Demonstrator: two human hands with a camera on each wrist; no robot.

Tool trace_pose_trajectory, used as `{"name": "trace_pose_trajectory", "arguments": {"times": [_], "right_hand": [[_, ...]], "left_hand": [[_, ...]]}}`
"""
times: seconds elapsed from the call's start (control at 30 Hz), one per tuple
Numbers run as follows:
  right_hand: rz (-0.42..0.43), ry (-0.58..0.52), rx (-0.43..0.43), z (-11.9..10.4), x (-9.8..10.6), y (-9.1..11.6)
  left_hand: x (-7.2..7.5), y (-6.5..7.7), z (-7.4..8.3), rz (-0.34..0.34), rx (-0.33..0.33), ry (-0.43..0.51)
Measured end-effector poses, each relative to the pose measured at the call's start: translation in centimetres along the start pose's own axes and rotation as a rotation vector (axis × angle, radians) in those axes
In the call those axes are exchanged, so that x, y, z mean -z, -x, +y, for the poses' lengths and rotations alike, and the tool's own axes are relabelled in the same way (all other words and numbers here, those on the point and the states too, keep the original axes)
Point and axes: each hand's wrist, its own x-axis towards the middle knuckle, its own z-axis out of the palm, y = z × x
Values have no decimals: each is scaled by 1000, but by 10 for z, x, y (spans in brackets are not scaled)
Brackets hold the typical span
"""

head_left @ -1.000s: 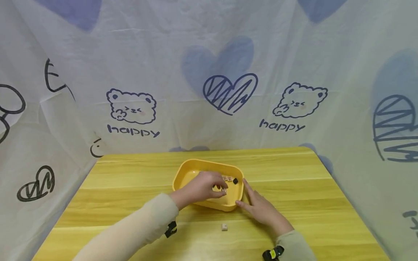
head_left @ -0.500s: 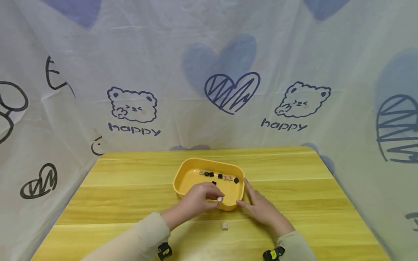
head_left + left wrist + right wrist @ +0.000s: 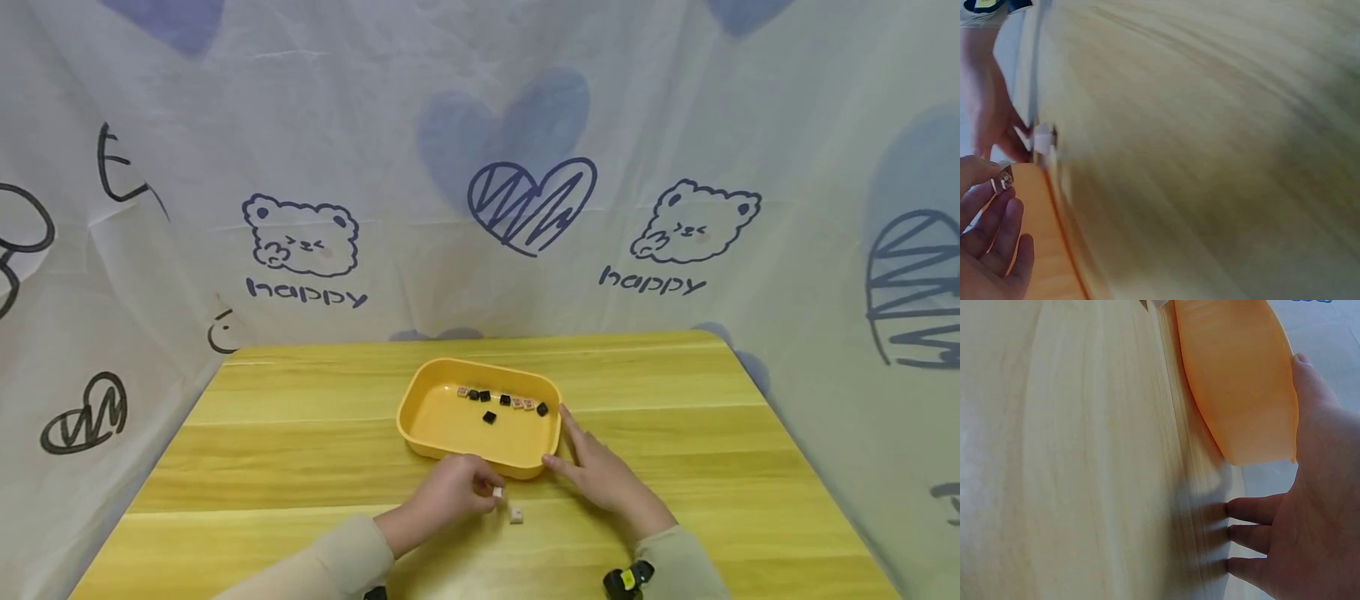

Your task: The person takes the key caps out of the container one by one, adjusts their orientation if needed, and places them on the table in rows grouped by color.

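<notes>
A shallow yellow plastic box [image 3: 442,429] sits on the wooden table, with several small black and pale keycaps inside it along the far wall. Just in front of the box, my left hand [image 3: 448,493] pinches a small white keycap [image 3: 498,492] between thumb and fingertips; its hollow underside shows in the left wrist view. Another white keycap [image 3: 516,517] lies on the table close to those fingertips. My right hand [image 3: 600,477] touches the right end of the box with thumb and forefinger. In the right wrist view its other fingers extend fairly straight down to the tabletop.
The yellow wood-grain table [image 3: 300,450] spreads to both sides of the box. A black keycap [image 3: 489,417] lies apart from the row, nearer the box's middle. Behind the table hangs a pale cloth [image 3: 420,275] printed with bears and hearts.
My left hand has come out of the box toward the person with the white keycap, down to beside the one on the table. The right hand stays at the box's right end.
</notes>
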Motion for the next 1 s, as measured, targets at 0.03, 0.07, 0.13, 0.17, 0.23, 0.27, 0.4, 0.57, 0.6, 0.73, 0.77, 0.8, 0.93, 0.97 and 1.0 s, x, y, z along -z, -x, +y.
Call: {"name": "trace_pose_trajectory", "arguments": {"times": [0.03,0.07,0.13,0.17,0.23,0.27,0.4,0.57,0.6,0.73,0.77,0.8,0.93,0.97,1.0], "right_hand": [[0,1,0,0,0,0],[0,2,0,-1,0,0],[0,4,0,-1,1,0],[-1,4,0,-1,1,0],[-3,1,3,-1,1,0],[-3,-2,3,-2,1,0],[-5,-9,3,-2,1,1],[-8,-7,-6,-3,2,1],[-8,-8,-3,-3,2,1],[-10,-6,0,-3,2,1],[-10,-6,2,-3,1,1],[-11,-6,3,-3,1,1],[-9,-15,7,-3,1,1],[-7,-16,8,-3,1,1],[-6,-17,9,-3,1,1]], "left_hand": [[-2,0,-2,-7,5,-8],[-4,0,-3,-10,5,-13],[-7,0,-6,-17,13,-15],[-8,0,-7,-23,22,-16],[-10,1,-9,-33,34,-29],[-11,1,-10,-37,36,-39],[-16,3,-14,-27,24,-97],[-20,6,-14,14,4,-149],[-20,7,-14,17,8,-150],[-21,9,-14,24,30,-138],[-21,9,-13,26,36,-138],[-21,10,-13,27,43,-138],[-21,10,-12,27,54,-146],[-22,9,-12,25,52,-151],[-22,9,-11,22,48,-153]]}}
